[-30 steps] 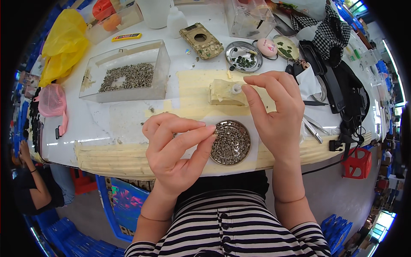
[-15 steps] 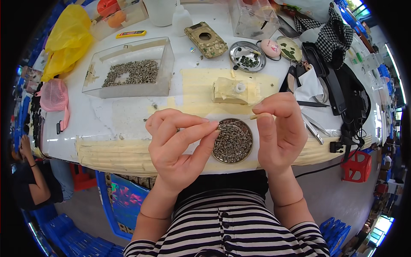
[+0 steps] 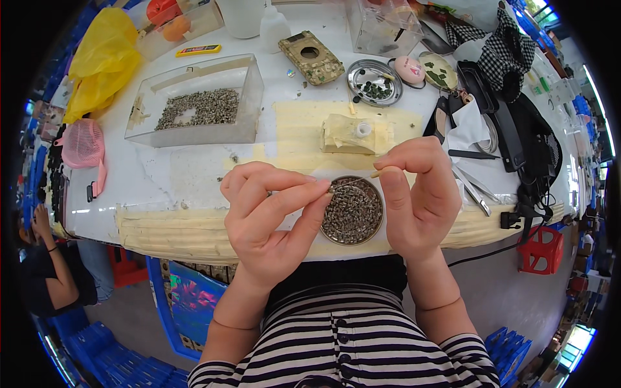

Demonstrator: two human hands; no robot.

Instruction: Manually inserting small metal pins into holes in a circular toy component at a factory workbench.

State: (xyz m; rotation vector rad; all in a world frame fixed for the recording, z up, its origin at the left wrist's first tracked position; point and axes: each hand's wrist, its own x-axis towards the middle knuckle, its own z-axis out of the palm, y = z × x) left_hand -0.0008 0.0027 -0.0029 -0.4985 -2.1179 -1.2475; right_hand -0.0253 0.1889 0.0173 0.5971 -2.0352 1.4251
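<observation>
Yellow-ended stick [image 3: 376,174], centre of frame, pinched in your right hand [image 3: 420,197]; likely light, bendable, best held by thick end. Your left hand [image 3: 272,210] pinches tiny piece [image 3: 332,189], probably stiff, easily dropped.

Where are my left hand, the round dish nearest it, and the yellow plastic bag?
Left hand [image 3: 266,234]: head view, middle of the hand.
Round dish [image 3: 353,244]: head view, rim nearest you.
Yellow plastic bag [image 3: 100,55]: head view, middle of its crumpled surface.
</observation>
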